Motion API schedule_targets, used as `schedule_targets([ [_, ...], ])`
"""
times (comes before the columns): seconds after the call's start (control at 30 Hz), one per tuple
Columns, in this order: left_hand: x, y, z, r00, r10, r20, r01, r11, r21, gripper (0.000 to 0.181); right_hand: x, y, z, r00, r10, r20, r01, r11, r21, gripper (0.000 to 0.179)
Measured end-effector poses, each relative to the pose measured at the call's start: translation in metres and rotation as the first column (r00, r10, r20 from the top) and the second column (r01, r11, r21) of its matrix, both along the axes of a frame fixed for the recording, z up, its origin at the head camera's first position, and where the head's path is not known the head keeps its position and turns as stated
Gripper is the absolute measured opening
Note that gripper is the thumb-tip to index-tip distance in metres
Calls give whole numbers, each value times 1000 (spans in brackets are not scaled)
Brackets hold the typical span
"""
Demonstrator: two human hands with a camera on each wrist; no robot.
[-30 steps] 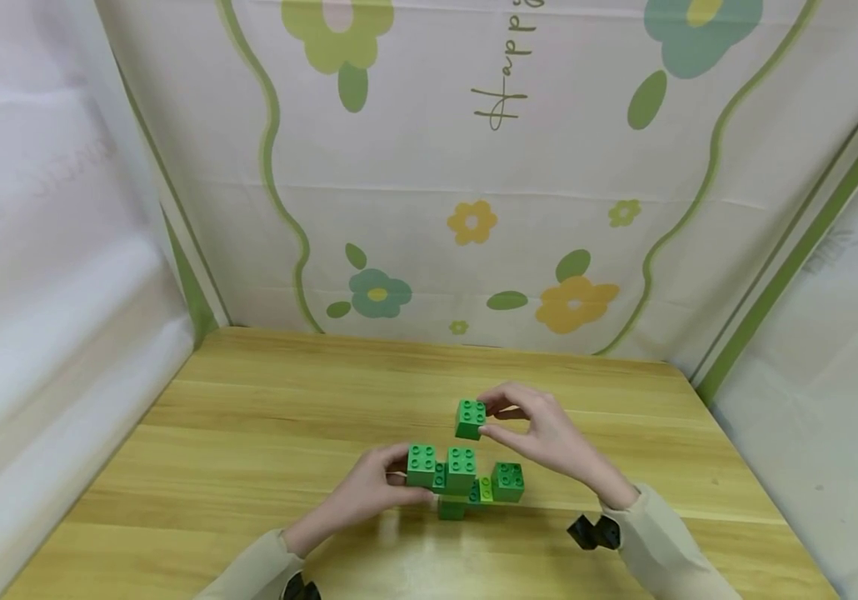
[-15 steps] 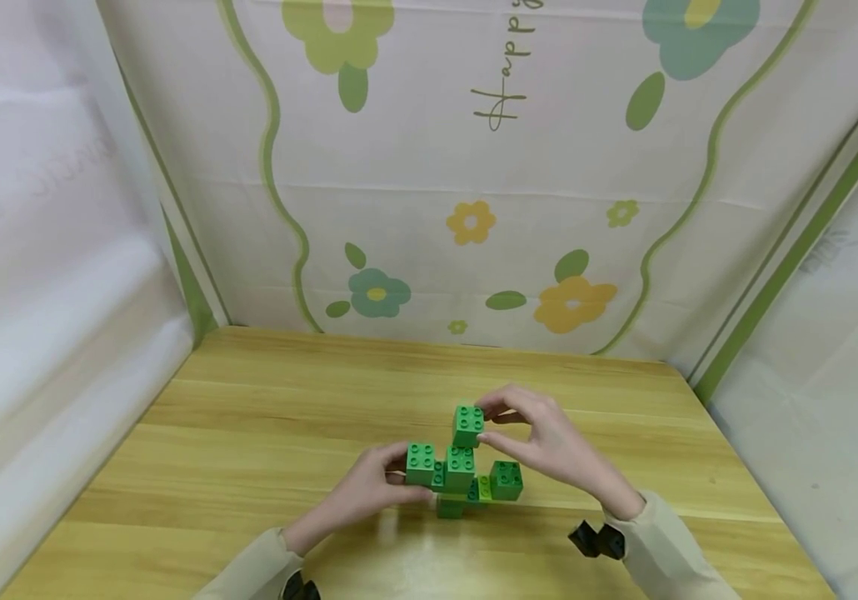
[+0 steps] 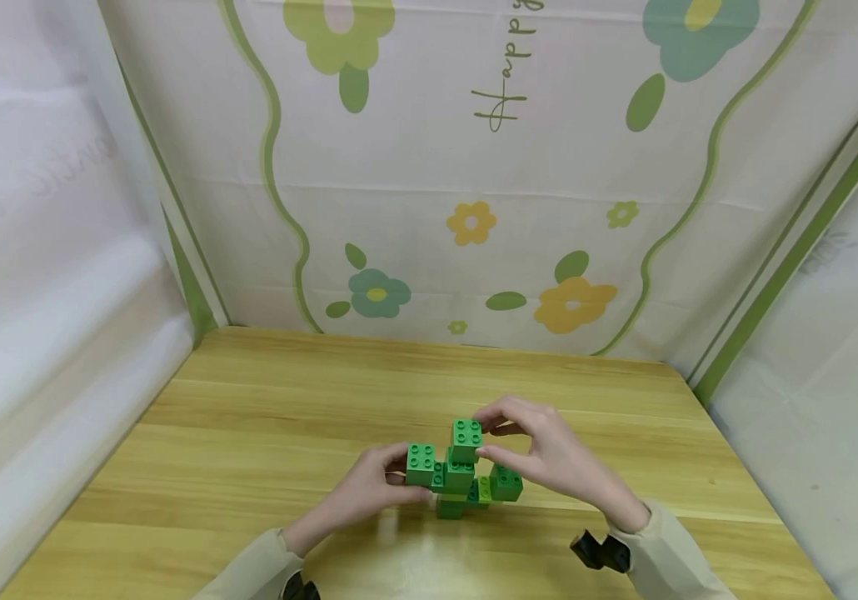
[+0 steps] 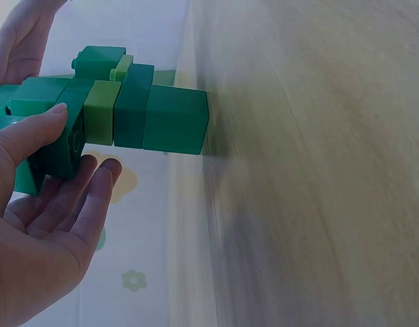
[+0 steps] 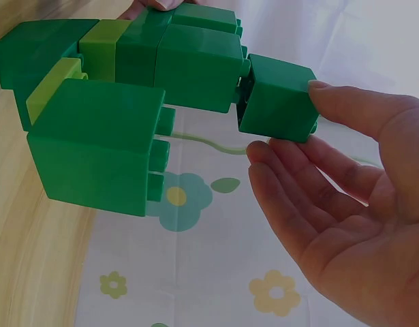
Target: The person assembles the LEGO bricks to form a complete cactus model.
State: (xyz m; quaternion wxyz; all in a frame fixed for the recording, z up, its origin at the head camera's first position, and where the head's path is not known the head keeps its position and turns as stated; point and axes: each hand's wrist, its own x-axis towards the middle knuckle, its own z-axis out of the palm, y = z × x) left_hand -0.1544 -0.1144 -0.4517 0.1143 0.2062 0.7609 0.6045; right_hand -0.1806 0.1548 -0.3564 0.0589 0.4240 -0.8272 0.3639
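A branching build of green toy building bricks [image 3: 450, 507] stands on the table, with lime pieces [image 5: 99, 51] between darker green ones. My left hand [image 3: 375, 487] grips its left arm, thumb on one side and fingers on the other. Between thumb and fingertips my right hand [image 3: 545, 450] pinches a loose green brick [image 5: 281, 95]. That brick sits tilted at the top of the middle column [image 5: 199, 67], touching its studs, and a gap shows on one side in the right wrist view. Another green brick [image 5: 93, 146] forms the build's right arm, studs up.
The wooden table [image 3: 286, 392] spreads around the build. White cloth with printed flowers [image 3: 429, 167] hangs behind it, and cloth walls rise on the left [image 3: 62, 292] and right. Both wrists carry black devices [image 3: 600, 552].
My right hand has come down toward me with the green brick, from above and behind the middle column onto its top. The left hand and the build stay in place.
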Motion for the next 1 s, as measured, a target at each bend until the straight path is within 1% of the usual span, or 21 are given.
schedule_targets([
  [0.4, 1, 0, 2, 1000, -3, 6, 3, 1000, 6, 43, 2, 1, -3, 1000, -2, 4, 2, 1000, 15, 25],
  [0.9, 1, 0, 1, 1000, -4, 4, 4, 1000, -2, 43, 7, -3, -2, 1000, 32, -1, -32, 999, 13, 28],
  [1.0, 1, 0, 1, 1000, -4, 3, 4, 1000, -4, 43, 8, -4, -2, 1000, 26, 2, -26, 1000, 17, 29],
])
